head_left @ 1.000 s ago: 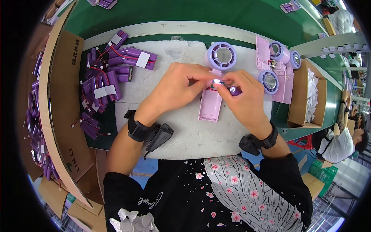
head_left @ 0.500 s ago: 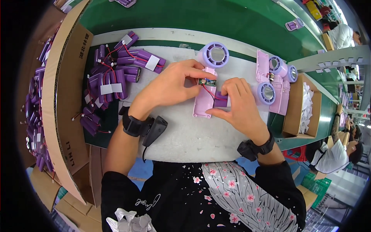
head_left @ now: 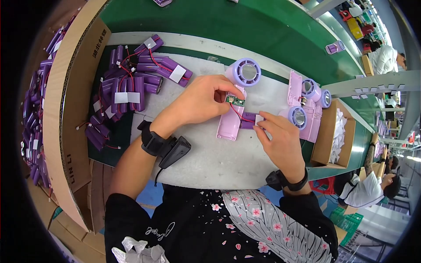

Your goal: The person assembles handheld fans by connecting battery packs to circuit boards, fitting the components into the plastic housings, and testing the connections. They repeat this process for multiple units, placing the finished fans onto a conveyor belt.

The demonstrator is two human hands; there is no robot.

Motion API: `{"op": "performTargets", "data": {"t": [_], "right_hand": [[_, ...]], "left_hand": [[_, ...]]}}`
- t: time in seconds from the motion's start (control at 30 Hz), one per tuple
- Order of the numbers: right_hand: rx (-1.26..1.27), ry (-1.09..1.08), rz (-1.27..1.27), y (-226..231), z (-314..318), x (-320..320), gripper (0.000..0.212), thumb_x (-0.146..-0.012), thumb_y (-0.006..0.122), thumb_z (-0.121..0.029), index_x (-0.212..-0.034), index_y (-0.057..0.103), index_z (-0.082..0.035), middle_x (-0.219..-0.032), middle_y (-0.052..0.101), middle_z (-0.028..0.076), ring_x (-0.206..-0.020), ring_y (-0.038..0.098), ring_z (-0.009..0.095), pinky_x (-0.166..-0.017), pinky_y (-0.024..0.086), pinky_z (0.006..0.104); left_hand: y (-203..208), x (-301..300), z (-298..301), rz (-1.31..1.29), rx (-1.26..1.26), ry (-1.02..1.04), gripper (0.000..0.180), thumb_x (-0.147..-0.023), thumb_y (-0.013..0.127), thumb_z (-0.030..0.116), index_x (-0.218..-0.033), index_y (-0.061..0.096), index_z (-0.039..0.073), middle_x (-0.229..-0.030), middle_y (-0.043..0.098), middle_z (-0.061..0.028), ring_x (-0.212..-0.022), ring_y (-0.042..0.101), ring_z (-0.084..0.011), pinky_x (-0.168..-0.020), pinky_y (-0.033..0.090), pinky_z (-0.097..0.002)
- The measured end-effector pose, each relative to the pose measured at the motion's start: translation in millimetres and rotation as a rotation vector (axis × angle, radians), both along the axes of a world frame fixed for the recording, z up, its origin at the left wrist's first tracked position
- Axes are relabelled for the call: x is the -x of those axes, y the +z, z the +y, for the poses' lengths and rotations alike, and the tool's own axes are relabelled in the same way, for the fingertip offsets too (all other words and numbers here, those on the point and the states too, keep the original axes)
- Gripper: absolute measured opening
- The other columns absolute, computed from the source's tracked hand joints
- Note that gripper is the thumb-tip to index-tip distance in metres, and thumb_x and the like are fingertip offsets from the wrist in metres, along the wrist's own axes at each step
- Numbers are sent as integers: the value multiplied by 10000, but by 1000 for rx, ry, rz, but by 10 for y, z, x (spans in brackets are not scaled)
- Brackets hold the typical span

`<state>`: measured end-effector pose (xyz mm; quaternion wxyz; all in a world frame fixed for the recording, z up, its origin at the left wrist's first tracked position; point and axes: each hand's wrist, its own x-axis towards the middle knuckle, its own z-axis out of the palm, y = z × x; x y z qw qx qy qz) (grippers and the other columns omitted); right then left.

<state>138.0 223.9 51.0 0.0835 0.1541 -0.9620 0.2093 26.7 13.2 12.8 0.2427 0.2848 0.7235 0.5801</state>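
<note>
A handheld fan with a lilac round head [head_left: 244,72] and an opened pink handle shell [head_left: 228,126] lies on the white mat. My left hand [head_left: 202,100] grips it at the neck, fingers and thumb closed around the upper handle beside a green circuit board [head_left: 237,102]. Red wire runs from the board to a purple battery pack [head_left: 247,121] just right of the shell. At the pack's right end, on its white patch, my right hand [head_left: 283,136] pinches with thumb and fingers. Part of the board's left side is hidden by my left hand.
Several purple battery packs [head_left: 127,90] are heaped at left beside a tall cardboard box [head_left: 76,109]. More pink fan parts [head_left: 310,116] lie at right, next to a cardboard box [head_left: 322,136] of white pieces. A green conveyor [head_left: 210,19] crosses the far side; co-workers sit at right.
My right hand has shifted right, off the shell's edge to the battery pack's right end, uncovering more of the pack. My left hand keeps its hold on the fan. The whole view has shifted slightly.
</note>
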Motion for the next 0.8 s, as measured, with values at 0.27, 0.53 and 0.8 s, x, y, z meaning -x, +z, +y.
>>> {"op": "performTargets", "data": {"t": [0.27,0.53,0.8], "right_hand": [[-149,-2,51,-32,-62,-43,94,-715,730,-17,-767,659,11,-1011,699,141,-746,641,272,-660,514,354],[-101,-5,-9,-46,55,-28,99,-719,734,-26,-773,663,16,-1019,705,141,-746,649,284,-648,517,357],[-32,11,-19,-45,91,-66,90,-753,719,-39,-796,669,23,-1007,700,154,-734,635,298,-666,515,375]], "left_hand": [[-37,-32,43,96,20,10,392,-707,605,-53,-1050,727,92,-1018,623,-66,-822,596,-152,-736,494,-263],[-62,-39,49,125,12,22,369,-705,623,-10,-1036,737,107,-1009,624,-76,-780,591,-158,-717,499,-277],[-120,-63,90,185,0,16,351,-701,638,24,-1028,739,105,-993,640,-89,-740,601,-176,-690,510,-294]]}}
